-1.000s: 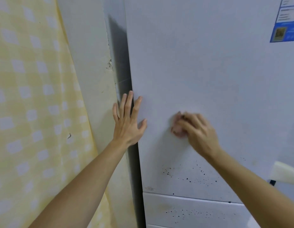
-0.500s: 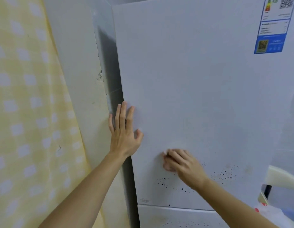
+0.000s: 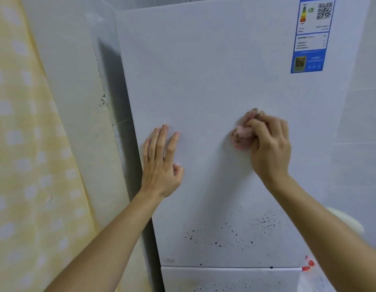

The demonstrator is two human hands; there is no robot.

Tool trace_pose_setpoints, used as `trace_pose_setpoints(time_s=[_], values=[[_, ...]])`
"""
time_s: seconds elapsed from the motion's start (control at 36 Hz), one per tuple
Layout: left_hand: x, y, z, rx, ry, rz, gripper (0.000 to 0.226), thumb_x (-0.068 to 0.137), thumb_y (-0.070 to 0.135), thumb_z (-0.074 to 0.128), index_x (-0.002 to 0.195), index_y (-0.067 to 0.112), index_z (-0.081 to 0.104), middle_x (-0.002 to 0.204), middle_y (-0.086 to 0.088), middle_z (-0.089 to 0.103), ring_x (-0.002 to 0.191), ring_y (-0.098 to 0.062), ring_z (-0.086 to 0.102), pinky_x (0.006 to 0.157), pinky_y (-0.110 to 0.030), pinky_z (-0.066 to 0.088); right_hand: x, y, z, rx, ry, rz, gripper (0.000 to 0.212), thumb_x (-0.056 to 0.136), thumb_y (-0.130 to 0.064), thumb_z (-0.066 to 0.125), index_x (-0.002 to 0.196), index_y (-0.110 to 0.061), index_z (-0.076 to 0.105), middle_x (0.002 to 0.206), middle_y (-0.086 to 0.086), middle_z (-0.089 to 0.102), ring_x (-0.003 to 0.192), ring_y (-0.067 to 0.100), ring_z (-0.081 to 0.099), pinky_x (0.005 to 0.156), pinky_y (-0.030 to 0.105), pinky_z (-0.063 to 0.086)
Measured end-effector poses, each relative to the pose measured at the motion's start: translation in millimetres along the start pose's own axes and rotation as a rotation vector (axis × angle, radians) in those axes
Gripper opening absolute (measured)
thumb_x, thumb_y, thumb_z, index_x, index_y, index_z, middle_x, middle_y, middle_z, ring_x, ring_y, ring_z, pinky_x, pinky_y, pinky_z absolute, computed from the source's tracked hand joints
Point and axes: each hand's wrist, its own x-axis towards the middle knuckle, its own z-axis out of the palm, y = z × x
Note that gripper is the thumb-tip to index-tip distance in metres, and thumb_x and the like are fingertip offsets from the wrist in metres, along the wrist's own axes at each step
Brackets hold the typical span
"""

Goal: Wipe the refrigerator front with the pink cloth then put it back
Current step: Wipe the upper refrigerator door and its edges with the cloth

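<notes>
The tall white refrigerator door filled most of the view, its flat front facing the camera. The person's right hand was pressed against that front at about mid-height, its fingers curled round a crumpled, bunched-up pink cloth that bore some dark smudges; the cloth touched the door and stuck out to the left of and above the knuckles, with the rest hidden under the hand. The left hand lay flat on the same door near its left edge, well apart from the cloth, with its four fingers straight and slightly spread, pointing upward, and the thumb bent out to the right; it held nothing. Both bare forearms reached up from the bottom of the frame. Below the hands, a scatter of small black specks dotted the lower part of the door, just above the horizontal seam where a second white door panel began, and that lower panel carried more specks too. At the upper right corner of the door sat a blue-and-white energy label sticker with a coloured scale and square codes; its print was too small to read. Left of the refrigerator stood a plain off-white wall panel with a chipped spot along its right edge, and further left hung a pale yellow curtain with white checks. At the lower right, beside the seam, a small red-and-white item showed, too blurred to identify.
</notes>
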Motion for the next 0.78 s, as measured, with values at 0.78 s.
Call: trace_pose_setpoints(time_s=[0.78], values=[[0.8,47.3,14.0,0.002,-0.099,-0.032,0.097,0.077,0.015,0.069,0.164,0.019,0.028,0.175,-0.012,0.007,0.162,-0.033,0.000,0.129,-0.058,0.002,-3.5,52.7,-26.1,0.004,-0.030,0.094,0.029,0.093,0.002,0.053,0.107,-0.010,0.076,0.119,0.012,0.067,0.109,0.031,0.051,0.074,0.035,0.047]])
